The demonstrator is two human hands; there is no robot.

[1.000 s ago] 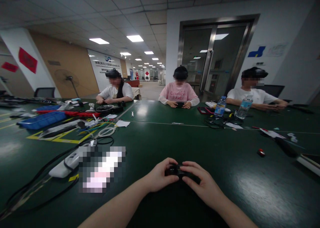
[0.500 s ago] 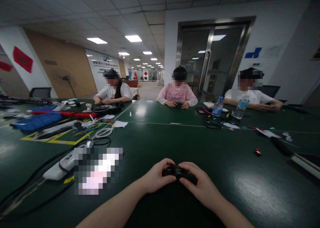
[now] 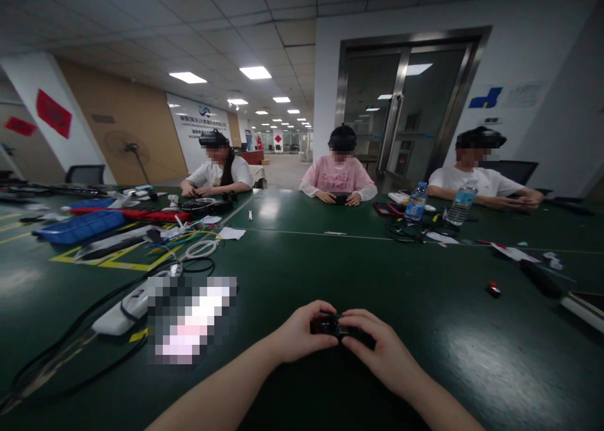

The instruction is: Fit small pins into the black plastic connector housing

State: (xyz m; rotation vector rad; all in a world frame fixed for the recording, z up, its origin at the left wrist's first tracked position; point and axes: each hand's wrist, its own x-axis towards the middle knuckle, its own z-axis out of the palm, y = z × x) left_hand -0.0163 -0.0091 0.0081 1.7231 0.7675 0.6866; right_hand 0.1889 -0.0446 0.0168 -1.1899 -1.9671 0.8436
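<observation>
Low over the near part of the green table [image 3: 292, 267], a small glossy black object [image 3: 325, 324] is held between my two hands. What kind of thing it is I cannot make out. My left hand [image 3: 298, 335] is closed on its left end, with the thumb along the near side and the fingers over the far side. On its right end my right hand [image 3: 380, 344] is closed too, thumb at the near side and fingertips meeting the top near the middle. The fingers hide much of the object.
At left lie a white power strip [image 3: 117, 311] with black cables, a blurred-out flat item [image 3: 195, 324] and a blue tray [image 3: 80, 226]. A small red object [image 3: 493, 289] and two bottles [image 3: 415, 202] are at right. Three people sit across the table.
The whole view has shifted slightly, so surroundings sit a little further right. Both hands keep hold of the black object, with only small finger movement.
</observation>
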